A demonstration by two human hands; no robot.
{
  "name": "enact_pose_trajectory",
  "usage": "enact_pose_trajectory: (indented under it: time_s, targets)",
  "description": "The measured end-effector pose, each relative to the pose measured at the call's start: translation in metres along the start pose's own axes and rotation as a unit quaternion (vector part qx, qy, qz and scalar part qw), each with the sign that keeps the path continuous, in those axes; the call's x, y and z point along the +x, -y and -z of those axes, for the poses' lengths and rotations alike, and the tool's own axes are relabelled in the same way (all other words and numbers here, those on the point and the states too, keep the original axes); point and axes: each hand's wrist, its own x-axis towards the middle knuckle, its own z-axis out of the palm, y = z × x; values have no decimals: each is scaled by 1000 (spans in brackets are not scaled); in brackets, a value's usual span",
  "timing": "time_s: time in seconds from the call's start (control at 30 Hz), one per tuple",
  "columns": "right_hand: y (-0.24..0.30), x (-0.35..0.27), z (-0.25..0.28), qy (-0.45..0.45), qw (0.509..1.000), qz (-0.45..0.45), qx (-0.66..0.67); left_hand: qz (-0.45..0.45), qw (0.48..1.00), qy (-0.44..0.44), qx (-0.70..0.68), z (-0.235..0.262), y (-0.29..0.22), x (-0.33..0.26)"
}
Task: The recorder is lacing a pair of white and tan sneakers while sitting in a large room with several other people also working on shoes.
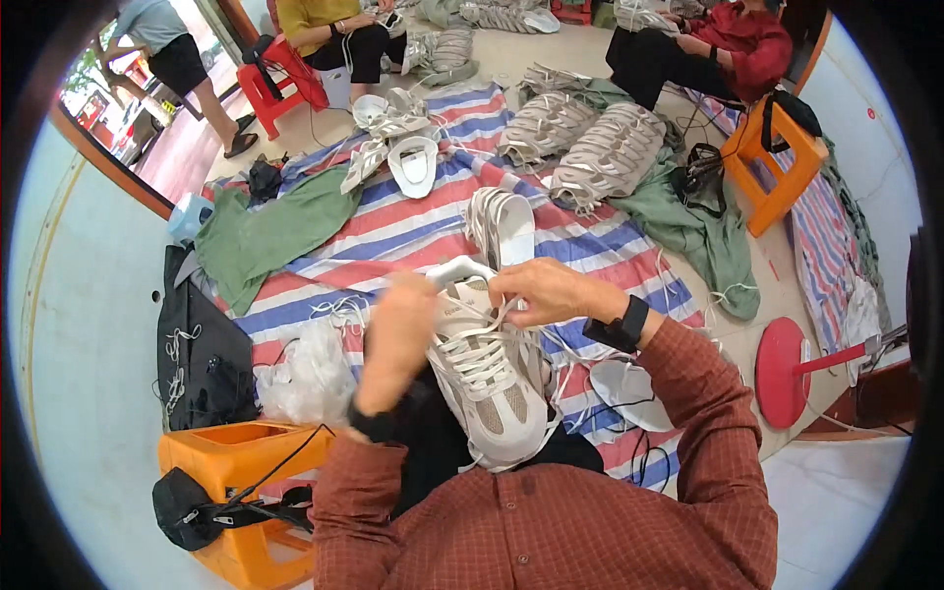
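Note:
A beige and white sneaker rests in my lap, toe toward me, with white laces crossed over its tongue. My right hand is at the top of the lacing, thumb and fingers pinching a lace near the collar. On the shoe's left side my left hand is smeared by motion, so its fingers and anything in them cannot be made out. Just beyond the sneaker lies a stack of pale shoe parts.
Striped sheeting covers the floor, with green cloths on it. Bundled shoe uppers lie farther off. Orange stools stand right and near left; a clear plastic bag is at left. Several people sit or stand at the back.

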Motion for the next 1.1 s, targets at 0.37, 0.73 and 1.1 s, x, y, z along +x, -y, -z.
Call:
enact_pose_trajectory:
  time_s: [0.37, 0.73, 1.1]
  targets:
    - [-5, 14, -7, 26, 997, -6, 66, 335, 937, 53, 79, 83, 132, -114]
    - [25, -41, -28, -150, 980, -43, -125, 206, 950, 32, -233, 8, 13, -43]
    - [25, -24, -40, -157, 985, -42, 49, 368, 595, -320, -639, 71, 60, -84]
